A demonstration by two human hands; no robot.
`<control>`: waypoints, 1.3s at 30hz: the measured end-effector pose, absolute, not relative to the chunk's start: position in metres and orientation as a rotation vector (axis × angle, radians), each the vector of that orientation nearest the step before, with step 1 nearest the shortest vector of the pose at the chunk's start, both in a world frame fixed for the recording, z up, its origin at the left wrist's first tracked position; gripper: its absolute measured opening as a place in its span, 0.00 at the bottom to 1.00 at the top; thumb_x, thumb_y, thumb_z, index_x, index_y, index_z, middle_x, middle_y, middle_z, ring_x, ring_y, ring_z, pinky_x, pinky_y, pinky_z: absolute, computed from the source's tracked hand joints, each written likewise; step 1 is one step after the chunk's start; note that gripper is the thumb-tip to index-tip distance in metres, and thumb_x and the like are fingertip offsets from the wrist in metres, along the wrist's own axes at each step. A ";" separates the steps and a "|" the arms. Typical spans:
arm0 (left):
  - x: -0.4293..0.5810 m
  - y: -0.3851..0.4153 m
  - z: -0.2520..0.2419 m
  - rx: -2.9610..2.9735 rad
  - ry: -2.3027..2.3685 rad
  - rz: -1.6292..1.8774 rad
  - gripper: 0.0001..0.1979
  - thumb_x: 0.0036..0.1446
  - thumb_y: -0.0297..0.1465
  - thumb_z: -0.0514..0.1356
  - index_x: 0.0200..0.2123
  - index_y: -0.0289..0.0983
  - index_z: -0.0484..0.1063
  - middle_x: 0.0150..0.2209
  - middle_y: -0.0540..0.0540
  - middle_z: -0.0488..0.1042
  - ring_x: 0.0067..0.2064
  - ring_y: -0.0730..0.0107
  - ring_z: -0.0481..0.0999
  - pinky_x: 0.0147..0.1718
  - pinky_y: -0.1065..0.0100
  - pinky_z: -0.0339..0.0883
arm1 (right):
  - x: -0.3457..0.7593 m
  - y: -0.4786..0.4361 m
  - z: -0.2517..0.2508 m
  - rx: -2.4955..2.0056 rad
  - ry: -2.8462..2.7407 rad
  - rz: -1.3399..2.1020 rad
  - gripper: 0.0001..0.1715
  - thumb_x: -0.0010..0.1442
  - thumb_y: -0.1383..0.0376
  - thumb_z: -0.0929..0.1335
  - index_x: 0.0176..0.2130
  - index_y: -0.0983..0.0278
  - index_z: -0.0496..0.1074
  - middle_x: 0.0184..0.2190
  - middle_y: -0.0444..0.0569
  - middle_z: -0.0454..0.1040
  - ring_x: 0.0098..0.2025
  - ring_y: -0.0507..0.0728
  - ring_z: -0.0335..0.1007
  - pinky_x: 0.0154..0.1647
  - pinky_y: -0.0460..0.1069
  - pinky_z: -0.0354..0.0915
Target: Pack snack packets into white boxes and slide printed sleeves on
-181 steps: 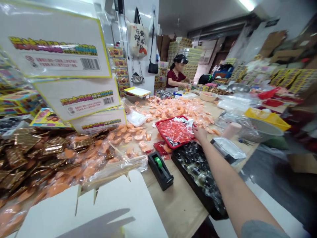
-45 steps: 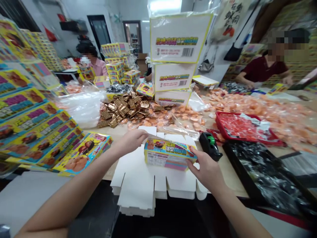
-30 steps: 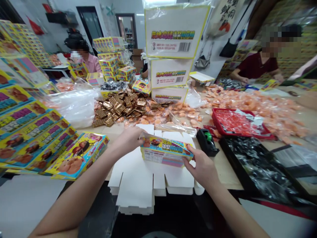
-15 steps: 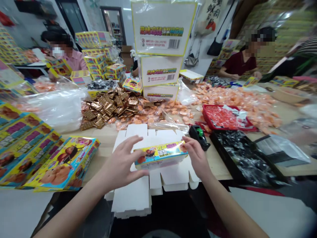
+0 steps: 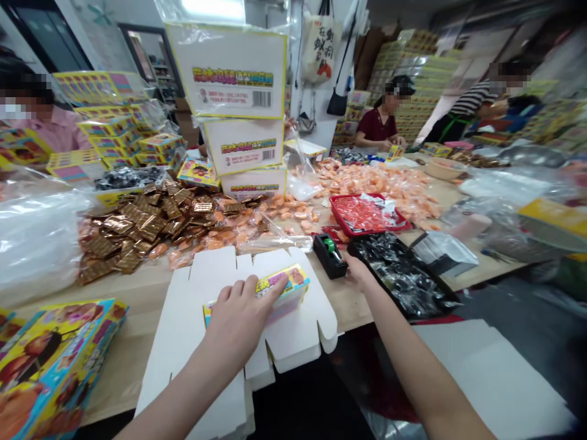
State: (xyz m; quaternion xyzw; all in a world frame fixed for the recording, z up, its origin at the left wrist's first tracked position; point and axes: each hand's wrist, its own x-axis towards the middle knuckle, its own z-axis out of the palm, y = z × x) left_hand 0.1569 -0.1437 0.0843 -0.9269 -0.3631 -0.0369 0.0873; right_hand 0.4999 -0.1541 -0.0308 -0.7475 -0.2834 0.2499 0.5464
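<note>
A small printed carton, yellow and blue, lies on a stack of flat white box blanks. My left hand lies across the carton, its fingers bent over the top and far side and its thumb along the upper edge. Beyond the blanks on the right stands a black tape dispenser with a green core. My right hand is at the dispenser's near end, fingers drawn together and partly hidden; whatever they pinch is too small to make out.
Brown foil packets and wrapped orange pieces cover the table's back. A red tray and a black tray stand at right. Printed boxes are at front left; large white cartons rise behind. Co-workers sit farther off.
The view has swung to the right. My right hand has left the carton and reached the tape dispenser. My left hand has come down over the carton, which it was beside before.
</note>
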 end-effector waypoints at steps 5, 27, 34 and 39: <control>0.162 -0.147 0.074 -2.751 -1.087 -0.156 0.32 0.62 0.27 0.53 0.66 0.56 0.50 0.47 0.38 0.69 0.42 0.51 0.72 0.40 0.56 0.64 | 0.505 -0.141 -0.034 -1.726 -0.493 0.850 0.13 0.61 0.59 0.69 0.32 0.68 0.70 0.25 0.42 0.72 0.25 0.49 0.68 0.28 0.47 0.67; 0.161 -0.145 0.079 -2.914 -0.867 -0.273 0.29 0.58 0.19 0.49 0.62 0.39 0.58 0.51 0.38 0.68 0.51 0.53 0.66 0.47 0.54 0.64 | 0.400 -0.227 0.004 -1.463 -0.738 0.633 0.22 0.56 0.51 0.69 0.43 0.64 0.76 0.23 0.42 0.67 0.25 0.51 0.63 0.28 0.48 0.64; 0.151 -0.147 0.071 -2.940 -0.696 -0.673 0.18 0.60 0.19 0.52 0.53 0.35 0.65 0.45 0.42 0.72 0.48 0.60 0.69 0.44 0.61 0.69 | 0.336 -0.208 0.046 -1.273 -0.982 0.999 0.41 0.60 0.53 0.68 0.66 0.63 0.57 0.21 0.39 0.66 0.22 0.49 0.59 0.22 0.46 0.59; 0.150 -0.149 0.072 -2.948 -0.725 -0.608 0.09 0.62 0.22 0.52 0.44 0.34 0.68 0.42 0.42 0.71 0.46 0.58 0.69 0.42 0.59 0.70 | 0.327 -0.201 0.041 -1.444 -1.078 0.805 0.38 0.61 0.55 0.66 0.65 0.68 0.59 0.21 0.42 0.66 0.24 0.51 0.61 0.26 0.48 0.60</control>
